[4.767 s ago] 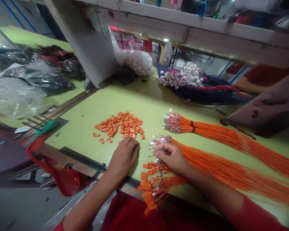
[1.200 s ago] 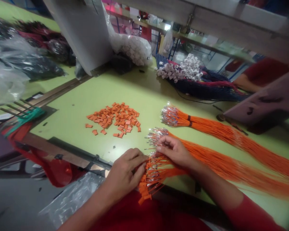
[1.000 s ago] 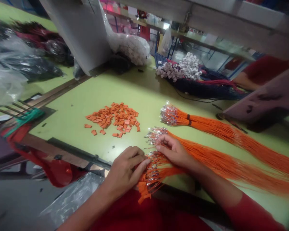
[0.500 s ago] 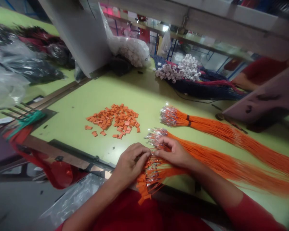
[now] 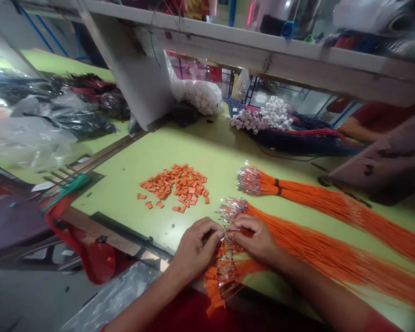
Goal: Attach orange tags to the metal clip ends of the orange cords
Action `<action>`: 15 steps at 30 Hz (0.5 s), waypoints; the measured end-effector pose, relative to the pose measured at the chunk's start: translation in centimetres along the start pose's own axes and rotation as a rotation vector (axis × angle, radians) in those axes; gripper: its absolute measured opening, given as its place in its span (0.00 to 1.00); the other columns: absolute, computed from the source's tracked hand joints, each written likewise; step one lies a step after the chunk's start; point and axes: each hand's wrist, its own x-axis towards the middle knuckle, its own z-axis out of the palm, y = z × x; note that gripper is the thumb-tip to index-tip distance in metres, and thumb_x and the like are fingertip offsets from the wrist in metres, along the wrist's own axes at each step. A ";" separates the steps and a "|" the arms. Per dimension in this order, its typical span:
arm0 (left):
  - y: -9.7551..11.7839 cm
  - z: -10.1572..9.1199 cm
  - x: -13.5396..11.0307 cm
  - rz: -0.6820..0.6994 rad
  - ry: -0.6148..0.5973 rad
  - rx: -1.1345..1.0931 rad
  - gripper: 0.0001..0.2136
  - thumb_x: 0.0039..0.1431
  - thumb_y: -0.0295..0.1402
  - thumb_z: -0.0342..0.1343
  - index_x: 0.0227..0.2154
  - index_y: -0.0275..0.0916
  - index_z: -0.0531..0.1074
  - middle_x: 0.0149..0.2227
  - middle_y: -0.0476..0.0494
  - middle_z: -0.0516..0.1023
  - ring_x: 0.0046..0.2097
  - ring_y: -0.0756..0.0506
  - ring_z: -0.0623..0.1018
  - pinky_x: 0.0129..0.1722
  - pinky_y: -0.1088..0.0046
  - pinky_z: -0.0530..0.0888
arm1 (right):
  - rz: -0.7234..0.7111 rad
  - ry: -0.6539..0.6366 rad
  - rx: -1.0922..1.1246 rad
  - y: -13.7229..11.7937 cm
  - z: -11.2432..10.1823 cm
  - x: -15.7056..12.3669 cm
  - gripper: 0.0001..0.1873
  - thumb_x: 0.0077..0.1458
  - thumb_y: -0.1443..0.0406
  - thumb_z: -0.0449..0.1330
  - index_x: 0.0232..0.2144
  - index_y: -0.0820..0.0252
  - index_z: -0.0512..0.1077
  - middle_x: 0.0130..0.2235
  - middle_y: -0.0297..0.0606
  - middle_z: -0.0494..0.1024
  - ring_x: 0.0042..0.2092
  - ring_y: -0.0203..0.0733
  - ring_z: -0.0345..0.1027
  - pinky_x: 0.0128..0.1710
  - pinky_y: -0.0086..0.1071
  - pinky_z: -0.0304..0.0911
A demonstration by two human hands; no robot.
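Left hand (image 5: 196, 245), fingertips together, contents unclear; right hand (image 5: 257, 239), pinching orange wires (image 5: 297, 240). Likely step: capping terminals (image 5: 232, 207); next needs alignment.

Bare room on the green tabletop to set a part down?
Largest: the green tabletop between the pile of flat orange plastic-looking pieces and the dark wire bundle with white connectors behind. Narrower: the strip between the black-banded orange wire bundle and the looser orange wire bundle. Crowded at the front: left hand and right hand at the looser bundle's metal ends.
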 end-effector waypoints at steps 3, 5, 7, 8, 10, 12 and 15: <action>0.3 0.1 0.1 -0.005 -0.015 -0.021 0.08 0.65 0.33 0.51 0.32 0.40 0.72 0.30 0.48 0.74 0.34 0.47 0.74 0.35 0.71 0.69 | -0.005 -0.022 -0.061 -0.4 0.0 0.0 0.05 0.52 0.69 0.62 0.25 0.59 0.73 0.27 0.32 0.71 0.32 0.37 0.65 0.34 0.29 0.59; 0.2 0.3 0.1 0.042 -0.006 -0.044 0.07 0.66 0.33 0.51 0.33 0.40 0.72 0.35 0.45 0.75 0.37 0.46 0.75 0.38 0.70 0.71 | 0.011 -0.066 -0.079 -0.7 -0.1 0.1 0.06 0.52 0.70 0.61 0.24 0.59 0.71 0.26 0.31 0.70 0.30 0.36 0.63 0.33 0.28 0.58; -0.1 0.3 0.0 0.067 0.001 -0.053 0.06 0.65 0.34 0.52 0.40 0.40 0.72 0.40 0.43 0.77 0.39 0.45 0.76 0.40 0.69 0.72 | 0.033 -0.077 -0.043 -1.0 -0.3 0.1 0.08 0.52 0.69 0.60 0.22 0.59 0.70 0.25 0.30 0.69 0.29 0.35 0.62 0.32 0.28 0.58; -0.3 0.4 -0.1 0.061 -0.003 -0.049 0.09 0.64 0.34 0.54 0.45 0.40 0.71 0.41 0.42 0.77 0.38 0.46 0.76 0.39 0.69 0.72 | 0.042 -0.068 -0.007 -1.0 -0.3 0.2 0.08 0.53 0.68 0.60 0.22 0.59 0.70 0.25 0.30 0.68 0.29 0.35 0.62 0.32 0.28 0.58; -0.6 0.3 -0.4 0.060 -0.039 -0.009 0.12 0.64 0.33 0.55 0.49 0.41 0.71 0.39 0.44 0.79 0.35 0.46 0.76 0.37 0.69 0.73 | 0.049 -0.039 0.076 -0.7 -0.3 0.3 0.08 0.54 0.66 0.61 0.23 0.60 0.72 0.26 0.31 0.70 0.31 0.35 0.64 0.34 0.29 0.60; -0.5 0.1 -0.8 0.138 -0.098 0.060 0.09 0.65 0.31 0.52 0.45 0.41 0.74 0.34 0.44 0.79 0.35 0.45 0.76 0.37 0.69 0.73 | 0.070 0.020 0.165 -0.3 -0.2 0.3 0.09 0.54 0.62 0.63 0.25 0.60 0.73 0.28 0.33 0.72 0.32 0.37 0.66 0.35 0.30 0.62; 0.4 -0.5 -1.3 0.292 -0.202 0.172 0.12 0.66 0.27 0.47 0.40 0.41 0.77 0.34 0.42 0.78 0.37 0.44 0.76 0.37 0.68 0.73 | 0.185 0.137 0.291 0.3 -0.1 0.2 0.12 0.53 0.57 0.65 0.25 0.60 0.74 0.27 0.34 0.75 0.30 0.37 0.68 0.34 0.31 0.64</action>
